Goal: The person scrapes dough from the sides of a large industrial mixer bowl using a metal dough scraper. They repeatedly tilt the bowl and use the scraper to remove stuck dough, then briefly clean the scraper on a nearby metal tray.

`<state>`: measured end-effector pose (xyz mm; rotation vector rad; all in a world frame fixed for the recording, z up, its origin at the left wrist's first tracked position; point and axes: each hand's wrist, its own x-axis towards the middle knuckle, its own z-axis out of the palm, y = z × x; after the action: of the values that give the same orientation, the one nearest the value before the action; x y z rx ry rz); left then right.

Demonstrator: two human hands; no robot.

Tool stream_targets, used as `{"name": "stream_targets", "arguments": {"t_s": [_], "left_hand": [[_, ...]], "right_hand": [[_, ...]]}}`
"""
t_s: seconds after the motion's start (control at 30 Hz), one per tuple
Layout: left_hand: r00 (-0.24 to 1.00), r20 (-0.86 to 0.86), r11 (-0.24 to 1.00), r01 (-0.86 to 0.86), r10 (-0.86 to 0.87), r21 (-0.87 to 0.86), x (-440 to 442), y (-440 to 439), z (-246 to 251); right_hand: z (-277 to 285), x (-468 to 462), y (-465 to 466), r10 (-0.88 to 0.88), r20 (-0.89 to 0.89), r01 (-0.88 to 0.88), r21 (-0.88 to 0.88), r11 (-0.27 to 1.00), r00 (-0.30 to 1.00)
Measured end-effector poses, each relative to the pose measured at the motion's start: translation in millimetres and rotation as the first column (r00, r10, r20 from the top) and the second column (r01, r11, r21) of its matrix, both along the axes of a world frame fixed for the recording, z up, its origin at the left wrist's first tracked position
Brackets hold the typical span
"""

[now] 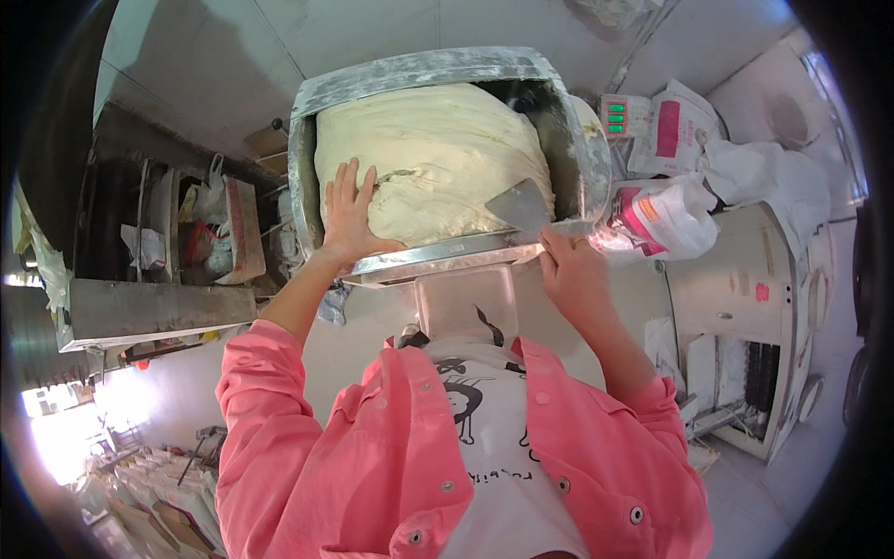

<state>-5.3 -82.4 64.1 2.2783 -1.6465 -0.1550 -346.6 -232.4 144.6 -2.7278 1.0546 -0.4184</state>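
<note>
A large mass of pale dough point(433, 154) fills most of a floury metal mixer bowl point(426, 66). My left hand point(351, 220) lies spread on the dough's near left part, with the thumb by the bowl's near rim. In my right hand point(576, 269) is the handle of a metal dough scraper point(522, 206). Its broad blade points up and left, over the dough's near right side. The handle's end is hidden by my fingers. Beside my left fingers, a short crease or tear runs across the dough's surface.
Below the bowl's near side is a translucent plastic tub point(468, 304). Printed flour sacks point(656, 216) and a digital scale display point(616, 117) are to the right, above a white metal cabinet point(733, 272). On the left are a metal-edged counter point(160, 307) and a bin point(244, 230) with bags.
</note>
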Motion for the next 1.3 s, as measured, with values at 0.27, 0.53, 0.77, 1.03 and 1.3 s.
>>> {"name": "stream_targets", "arguments": {"t_s": [0.27,0.53,0.77,1.03,1.3], "left_hand": [[0.994,0.109,0.995,0.005,-0.016,0.099,-12.1,-19.2,11.2],[0.985,0.171,0.98,-0.018,-0.016,0.197,-26.3,-77.4,-3.6],[0.992,0.122,0.941,-0.043,0.002,0.335,-30.8,-82.7,1.1],[0.979,0.051,0.98,-0.199,0.198,0.026,-33.6,-37.9,12.3],[0.892,-0.011,0.878,-0.443,0.452,0.18,-64.4,-50.1,-4.3]], "right_hand": [[-27.3,20.7,-53.2,-0.005,-0.011,0.005,0.002,1.0,1.0],[-89.4,42.5,-92.9,-0.002,-0.024,0.0,-0.054,0.999,1.0],[-57.2,5.6,-83.2,0.027,-0.023,-0.025,0.076,0.997,0.999],[15.1,-67.5,-8.0,-0.054,0.22,-0.006,0.262,0.965,0.974],[-23.0,-79.3,38.6,-0.05,0.368,-0.079,0.327,0.942,0.929]]}}
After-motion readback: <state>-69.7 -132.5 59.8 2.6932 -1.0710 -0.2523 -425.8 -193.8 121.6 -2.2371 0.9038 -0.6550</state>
